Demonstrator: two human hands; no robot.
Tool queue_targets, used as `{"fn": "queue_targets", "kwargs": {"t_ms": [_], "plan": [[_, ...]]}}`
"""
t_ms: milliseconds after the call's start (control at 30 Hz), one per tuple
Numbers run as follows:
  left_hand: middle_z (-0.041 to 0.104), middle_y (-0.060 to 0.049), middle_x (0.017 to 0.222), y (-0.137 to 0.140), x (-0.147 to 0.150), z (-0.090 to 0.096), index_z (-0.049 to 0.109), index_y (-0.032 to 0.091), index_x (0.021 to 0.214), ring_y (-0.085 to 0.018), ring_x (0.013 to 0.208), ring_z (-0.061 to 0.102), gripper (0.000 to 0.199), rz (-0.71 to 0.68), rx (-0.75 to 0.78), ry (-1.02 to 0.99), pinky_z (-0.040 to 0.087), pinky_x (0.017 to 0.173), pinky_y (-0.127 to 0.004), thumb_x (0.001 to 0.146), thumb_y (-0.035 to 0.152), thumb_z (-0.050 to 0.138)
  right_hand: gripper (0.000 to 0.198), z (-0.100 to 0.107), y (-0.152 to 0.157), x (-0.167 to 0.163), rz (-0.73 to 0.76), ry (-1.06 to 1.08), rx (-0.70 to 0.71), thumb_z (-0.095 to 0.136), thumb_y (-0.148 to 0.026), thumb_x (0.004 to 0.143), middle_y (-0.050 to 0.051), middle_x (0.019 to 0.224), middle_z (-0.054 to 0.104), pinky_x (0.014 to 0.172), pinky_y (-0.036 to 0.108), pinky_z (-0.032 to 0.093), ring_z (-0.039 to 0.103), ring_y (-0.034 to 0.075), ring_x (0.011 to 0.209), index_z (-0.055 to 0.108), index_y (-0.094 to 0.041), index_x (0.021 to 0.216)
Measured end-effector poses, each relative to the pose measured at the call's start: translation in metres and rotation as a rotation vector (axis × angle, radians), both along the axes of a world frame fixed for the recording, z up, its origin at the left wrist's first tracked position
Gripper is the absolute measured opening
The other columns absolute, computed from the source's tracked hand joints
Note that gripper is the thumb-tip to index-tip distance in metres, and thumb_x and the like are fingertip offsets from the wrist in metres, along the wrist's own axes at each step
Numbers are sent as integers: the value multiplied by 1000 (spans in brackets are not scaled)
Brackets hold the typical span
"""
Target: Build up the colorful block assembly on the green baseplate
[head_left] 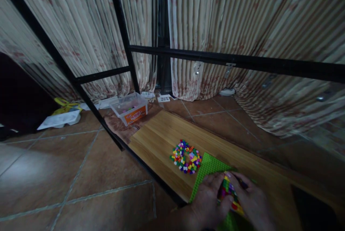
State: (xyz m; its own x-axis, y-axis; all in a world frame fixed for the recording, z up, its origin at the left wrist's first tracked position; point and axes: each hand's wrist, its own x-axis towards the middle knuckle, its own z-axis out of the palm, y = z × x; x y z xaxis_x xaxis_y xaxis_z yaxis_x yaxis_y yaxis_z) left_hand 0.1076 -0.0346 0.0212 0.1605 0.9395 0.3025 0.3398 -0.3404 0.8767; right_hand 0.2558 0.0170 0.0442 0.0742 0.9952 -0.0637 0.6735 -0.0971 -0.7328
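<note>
My left hand [206, 200] and my right hand [252, 200] close in from both sides on a multicoloured toy brick build [228, 189]. The build sits on or just above a green studded baseplate [210, 164]; which of the two is hidden by my hands. Yellow, green, purple and red bricks show between my fingers. Both sets of fingers curl round the build, with fingertips meeting near its far end. Left of the baseplate, a loose ring of small coloured bricks [185, 157] lies on the wooden board.
The wooden board [161, 134] has a dark flat object [312, 206] at its right. A clear plastic tub [130, 107] with an orange label holds some bricks near the far left end. Black metal frame bars [215, 56] cross before striped curtains [199, 15].
</note>
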Motion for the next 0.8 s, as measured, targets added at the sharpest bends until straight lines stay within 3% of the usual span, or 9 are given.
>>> {"fn": "queue_targets", "kwargs": {"t_ms": [333, 800], "plan": [[56, -12, 131, 4, 2, -7, 44, 16, 135, -27, 116, 54, 66, 2, 19, -20, 44, 103, -43, 72, 24, 61, 44, -21, 0, 8, 29, -6, 85, 49, -62, 75, 5, 80, 74, 57, 27, 52, 68, 21, 65, 73, -26, 86], [56, -12, 130, 3, 3, -7, 45, 16, 134, -27, 116, 53, 63, 3, 35, -60, 44, 103, -44, 73, 25, 59, 49, -15, -1, 8, -1, -64, 48, 45, -65, 76, 5, 84, 74, 64, 28, 53, 68, 22, 72, 71, -26, 89]]}}
